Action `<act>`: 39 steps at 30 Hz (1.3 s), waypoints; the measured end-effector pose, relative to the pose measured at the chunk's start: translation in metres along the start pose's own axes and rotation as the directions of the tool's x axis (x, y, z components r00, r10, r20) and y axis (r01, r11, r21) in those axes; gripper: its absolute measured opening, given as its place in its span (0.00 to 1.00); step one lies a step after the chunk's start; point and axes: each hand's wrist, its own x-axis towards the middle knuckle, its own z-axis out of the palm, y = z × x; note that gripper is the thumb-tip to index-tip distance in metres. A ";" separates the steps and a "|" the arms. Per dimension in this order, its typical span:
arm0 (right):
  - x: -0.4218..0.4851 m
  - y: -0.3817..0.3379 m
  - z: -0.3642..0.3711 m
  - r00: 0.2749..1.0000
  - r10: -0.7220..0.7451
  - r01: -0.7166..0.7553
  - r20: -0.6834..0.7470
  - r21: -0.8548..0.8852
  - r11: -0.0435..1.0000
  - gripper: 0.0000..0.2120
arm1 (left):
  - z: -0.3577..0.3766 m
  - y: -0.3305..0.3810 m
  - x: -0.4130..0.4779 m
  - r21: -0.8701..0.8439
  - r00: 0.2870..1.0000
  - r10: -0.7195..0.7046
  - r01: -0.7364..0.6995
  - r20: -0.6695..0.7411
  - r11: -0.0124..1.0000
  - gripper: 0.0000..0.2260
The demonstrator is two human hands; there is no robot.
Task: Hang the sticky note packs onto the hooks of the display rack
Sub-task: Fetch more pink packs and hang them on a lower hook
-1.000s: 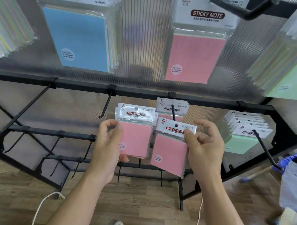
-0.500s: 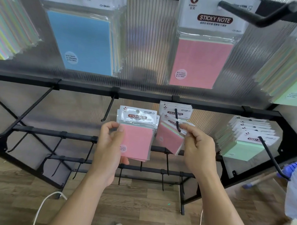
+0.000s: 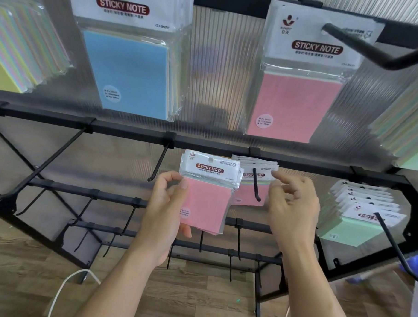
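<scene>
My left hand (image 3: 163, 216) grips a small stack of pink sticky note packs (image 3: 206, 196) by the left edge, held upright in front of the black display rack (image 3: 132, 132). Just right of them, several pink packs (image 3: 250, 179) hang on a black hook (image 3: 256, 184). My right hand (image 3: 292, 205) hovers beside that hook with fingers apart and nothing in it. An empty hook (image 3: 158, 164) juts out just left of the held stack.
Larger blue packs (image 3: 128, 68) and pink packs (image 3: 294, 97) hang on the row above; a long hook (image 3: 366, 49) sticks out at top right. Green packs (image 3: 359, 212) fill a hook at right. Lower rails carry several bare hooks. A white cable (image 3: 63, 288) lies on the wood floor.
My right hand slid its pink pack onto the hook with the other pink packs and let go, its fingers now apart. The left hand keeps its stack, and the view has shifted downward.
</scene>
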 end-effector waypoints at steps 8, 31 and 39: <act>-0.011 -0.030 -0.003 0.977 -0.121 0.087 0.176 0.190 0.978 0.12 | 0.013 0.005 -0.007 0.008 0.991 0.041 -0.043 0.125 0.999 0.13; -0.039 -0.002 -0.022 0.990 0.070 -0.098 0.121 0.240 0.966 0.10 | -0.010 -0.012 -0.020 0.015 0.988 0.015 -0.013 -0.157 1.000 0.04; -0.038 0.012 -0.016 0.996 0.022 -0.033 0.089 0.118 0.992 0.13 | -0.015 -0.011 -0.022 0.012 0.979 0.011 -0.009 -0.202 1.000 0.04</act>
